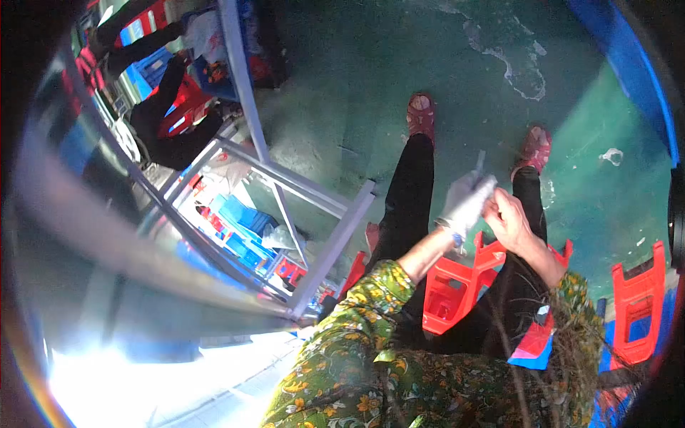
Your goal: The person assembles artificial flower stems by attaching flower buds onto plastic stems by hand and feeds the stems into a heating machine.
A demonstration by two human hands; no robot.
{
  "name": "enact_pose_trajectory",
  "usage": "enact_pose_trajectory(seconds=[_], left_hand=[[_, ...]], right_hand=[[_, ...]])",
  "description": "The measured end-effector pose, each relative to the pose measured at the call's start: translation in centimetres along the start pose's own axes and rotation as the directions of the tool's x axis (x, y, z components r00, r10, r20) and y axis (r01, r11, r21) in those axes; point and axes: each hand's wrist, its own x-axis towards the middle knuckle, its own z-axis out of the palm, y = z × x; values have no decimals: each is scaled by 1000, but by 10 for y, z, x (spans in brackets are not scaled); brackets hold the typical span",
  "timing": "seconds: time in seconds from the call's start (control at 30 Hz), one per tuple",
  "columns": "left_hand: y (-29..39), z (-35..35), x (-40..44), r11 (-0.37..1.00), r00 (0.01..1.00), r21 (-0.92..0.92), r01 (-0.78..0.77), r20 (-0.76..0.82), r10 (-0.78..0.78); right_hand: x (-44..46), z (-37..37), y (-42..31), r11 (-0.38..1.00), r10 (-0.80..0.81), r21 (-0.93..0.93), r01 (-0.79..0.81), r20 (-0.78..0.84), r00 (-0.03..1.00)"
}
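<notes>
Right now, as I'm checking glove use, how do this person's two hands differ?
The left hand wears a pale glove; the right hand is bare. A thin grey object sticks out from the left hand, seemingly held; whether the right hand holds anything cannot be made out. Shared: both are close together and extend from floral sleeves.

One white-gloved left hand (465, 200); one bare right hand (509, 222); one slim greyish strip (481, 160), blurred, at the gloved one; two green floral fabric sleeves (353, 305); two black trouser legs (411, 187); two red shoes (420, 114) on the wearer's feet; at least two red plastic stools (639, 305); one grey metal frame (334, 250); several blue and red items (244, 216) about the frame, too overlapped to count exactly.
</notes>
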Motion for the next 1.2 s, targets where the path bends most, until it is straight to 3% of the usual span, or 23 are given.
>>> enact_pose_trajectory(seconds=[0.03,0.07,0.1,0.17,0.2,0.23,0.3,0.33,0.37,0.43,0.5,0.6,0.67,0.77,0.87,0.9,0.97,1.0,1.03,1.1,1.13,1.2], left_hand=[[6,11,6,980,986,116,-160,-21,164],[12,24,7,985,985,-53,-166,-60,163],[50,20,-74,932,929,77,-355,-80,360],[71,25,-98,906,908,-58,-419,-43,417],[78,35,-111,864,918,-321,-389,-49,395],[109,27,-142,856,952,-437,-275,-1,306],[149,25,-195,776,974,-603,-185,-11,225],[162,28,-212,689,964,-680,-251,-109,244],[170,26,-233,573,952,-776,-265,-116,284],[178,42,-242,545,931,-755,-364,-278,237],[154,56,-260,719,912,-574,-391,-346,220],[139,65,-273,457,803,-666,-589,-545,241],[167,10,-317,369,856,-773,-516,-469,215],[160,-50,-360,345,889,-825,-448,-371,268],[130,-54,-381,249,690,-644,-724,-686,231],[114,-55,-389,378,706,-608,-699,-669,230],[75,-62,-415,256,756,-711,-654,-607,245],[65,-76,-431,336,762,-689,-642,-621,183],[50,-96,-449,185,813,-792,-582,-569,123],[13,-126,-479,264,770,-724,-638,-613,178],[-3,-130,-492,303,710,-656,-691,-695,112],[-41,-148,-510,286,551,-526,-801,-834,7]], right_hand=[[-3,-7,0,998,49,34,-46,-70,996],[-6,-13,8,999,22,35,-17,-148,989],[-68,-10,-63,987,105,140,-74,-227,968],[-90,-26,-83,845,319,520,-122,-310,896],[-99,-30,-90,773,335,632,-58,-328,883],[-108,-34,-105,575,396,818,-19,-258,881],[-119,-22,-151,426,592,905,17,-293,751],[-127,-18,-137,303,515,952,34,-194,835],[-141,-12,-123,260,519,965,20,-158,840],[-144,4,-155,187,528,982,-26,-78,846],[-157,20,-174,202,490,977,-63,-45,871],[-171,22,-206,271,431,956,-113,-15,902],[-178,30,-222,311,399,939,-149,13,917],[-191,59,-242,348,346,917,-193,66,936],[-203,98,-261,315,212,924,-219,156,965],[-200,114,-273,333,229,914,-232,161,960],[-204,156,-292,365,266,894,-261,169,949],[-209,176,-302,383,291,884,-269,161,943],[-215,194,-310,403,316,873,-274,148,937],[-219,225,-301,459,220,826,-326,250,943],[-215,249,-290,499,108,785,-366,363,925],[-222,285,-294,505,149,732,-457,448,882]])
